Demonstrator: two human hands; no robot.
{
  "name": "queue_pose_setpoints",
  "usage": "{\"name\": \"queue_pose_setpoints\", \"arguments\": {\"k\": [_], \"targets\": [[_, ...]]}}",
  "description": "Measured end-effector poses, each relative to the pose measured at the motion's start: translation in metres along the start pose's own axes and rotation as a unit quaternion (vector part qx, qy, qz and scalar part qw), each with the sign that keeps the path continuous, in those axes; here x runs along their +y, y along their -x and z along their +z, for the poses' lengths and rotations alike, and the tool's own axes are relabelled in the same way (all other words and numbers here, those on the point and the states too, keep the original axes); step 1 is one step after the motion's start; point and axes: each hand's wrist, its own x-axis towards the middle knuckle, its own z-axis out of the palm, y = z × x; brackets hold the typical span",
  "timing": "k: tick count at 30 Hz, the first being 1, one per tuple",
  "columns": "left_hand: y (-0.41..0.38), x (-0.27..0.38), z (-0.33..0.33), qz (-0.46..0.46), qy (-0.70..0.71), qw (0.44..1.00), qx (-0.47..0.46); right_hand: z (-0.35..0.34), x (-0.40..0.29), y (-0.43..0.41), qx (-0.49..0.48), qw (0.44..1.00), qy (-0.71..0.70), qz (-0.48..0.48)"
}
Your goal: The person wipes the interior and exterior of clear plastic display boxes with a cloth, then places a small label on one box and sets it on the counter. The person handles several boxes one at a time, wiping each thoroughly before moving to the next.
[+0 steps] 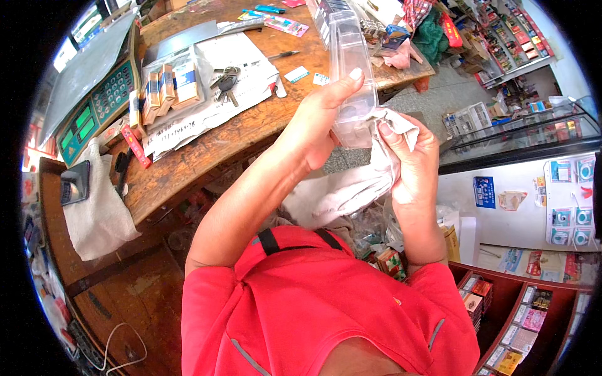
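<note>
My left hand [324,117] grips a long clear plastic tray [350,61] by its side, the thumb lying along the wall. The tray is held up past the front edge of the wooden desk [254,127], its far end reaching over the desktop. At the tray's near end, my right hand [414,155] pinches a pale cloth [362,188] between thumb and fingers. A fold of the cloth touches the tray's end corner, and the rest hangs down toward my lap. The fingers of my left hand behind the tray are mostly hidden.
On the desk lie keys [227,84], papers [211,113], small bagged boxes [169,87], a pen [283,54] and a digital scale [103,94]. A phone [75,183] rests on a white towel [96,221] at left. A glass display case [526,136] and a drawer unit [512,324] stand at right.
</note>
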Motion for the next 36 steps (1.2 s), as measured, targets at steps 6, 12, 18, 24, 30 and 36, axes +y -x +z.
{"name": "queue_pose_setpoints", "arguments": {"k": [6,12,18,24,30,36], "targets": [[-0.007,-0.001,-0.01,-0.018,0.066,0.997,-0.045,0.012,-0.01,-0.002,0.033,0.997,-0.064,-0.007],[-0.008,0.002,-0.017,-0.027,0.105,0.992,-0.069,0.004,-0.015,-0.005,0.015,0.997,-0.078,0.009],[-0.005,0.006,-0.014,-0.028,0.093,0.993,-0.061,0.009,-0.025,-0.002,0.057,0.982,0.046,-0.176],[-0.005,0.003,0.002,0.002,0.073,0.996,-0.048,0.014,-0.023,0.004,-0.036,0.949,0.2,-0.243],[0.0,0.001,0.008,0.025,0.019,0.999,0.015,0.016,-0.017,0.001,-0.042,0.977,0.154,-0.139],[0.001,-0.002,0.01,0.014,0.031,0.999,0.026,0.018,-0.014,-0.003,-0.044,0.984,0.13,-0.115]]}}
